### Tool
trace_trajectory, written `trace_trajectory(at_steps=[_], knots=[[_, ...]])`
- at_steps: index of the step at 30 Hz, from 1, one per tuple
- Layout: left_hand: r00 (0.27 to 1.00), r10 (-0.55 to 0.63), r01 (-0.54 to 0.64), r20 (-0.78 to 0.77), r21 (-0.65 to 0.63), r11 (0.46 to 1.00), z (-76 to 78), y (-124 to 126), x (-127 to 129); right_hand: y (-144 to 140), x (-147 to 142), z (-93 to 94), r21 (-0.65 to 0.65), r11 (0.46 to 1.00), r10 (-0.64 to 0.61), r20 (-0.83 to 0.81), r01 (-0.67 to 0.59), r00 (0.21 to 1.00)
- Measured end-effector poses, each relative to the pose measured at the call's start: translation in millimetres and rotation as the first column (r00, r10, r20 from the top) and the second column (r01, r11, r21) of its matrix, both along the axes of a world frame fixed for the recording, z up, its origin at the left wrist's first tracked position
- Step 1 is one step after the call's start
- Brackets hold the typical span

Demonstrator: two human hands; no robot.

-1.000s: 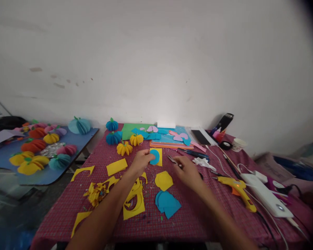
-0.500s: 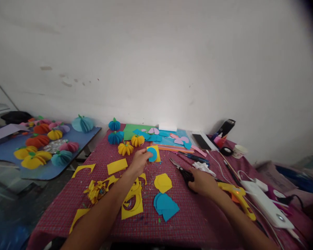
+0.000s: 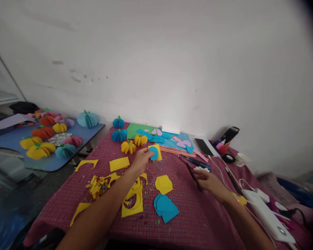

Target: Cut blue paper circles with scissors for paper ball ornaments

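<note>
step: tracing/cut prep | left hand (image 3: 142, 160) pins blue disc (image 3: 154, 153) on yellow paper (image 3: 158, 151), desk (image 3: 198, 215) centre | right hand (image 3: 210, 180) closed on scissors (image 3: 194, 176) | next, likely: align blades with disc edge

Paper pumpkins (image 3: 50, 139) crowd a blue side table (image 3: 13, 156), while a phone (image 3: 203, 146) and white cup (image 3: 241, 159) sit by the wall.

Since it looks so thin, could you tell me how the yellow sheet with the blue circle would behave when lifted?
The yellow sheet in the left hand is probably light and somewhat floppy, being thin cut card. The blue circle may slip off if unglued.
</note>
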State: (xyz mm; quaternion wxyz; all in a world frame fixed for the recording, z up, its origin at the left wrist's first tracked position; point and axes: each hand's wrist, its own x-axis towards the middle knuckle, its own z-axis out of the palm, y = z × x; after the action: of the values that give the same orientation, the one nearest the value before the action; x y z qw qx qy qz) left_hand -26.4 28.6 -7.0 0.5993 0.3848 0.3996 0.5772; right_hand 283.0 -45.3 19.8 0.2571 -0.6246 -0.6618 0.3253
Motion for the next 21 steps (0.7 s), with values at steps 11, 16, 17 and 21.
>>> trace_trajectory(at_steps=[11, 16, 17, 21], knots=[[0.996, 0.080, -0.079, 0.042, -0.027, 0.997, -1.1, 2, -1, 18, -85, 10.9, -0.099, 0.981, 0.028, -0.783, -0.169, 0.621], [0.996, 0.093, -0.093, 0.006, -0.053, 0.994, -7.7, 5, 1, 33, -110, 14.7, -0.015, 0.985, 0.105, -0.747, -0.173, 0.657], [0.995, 0.102, -0.101, 0.016, -0.057, 0.993, -7.4, 5, 2, 34, -114, 12.9, 0.015, 0.988, 0.113, -0.741, -0.151, 0.662], [0.980, 0.164, -0.156, 0.114, -0.074, 0.985, -0.3, 5, 1, 26, -125, 2.6, 0.048, 0.977, 0.174, -0.732, -0.206, 0.659]])
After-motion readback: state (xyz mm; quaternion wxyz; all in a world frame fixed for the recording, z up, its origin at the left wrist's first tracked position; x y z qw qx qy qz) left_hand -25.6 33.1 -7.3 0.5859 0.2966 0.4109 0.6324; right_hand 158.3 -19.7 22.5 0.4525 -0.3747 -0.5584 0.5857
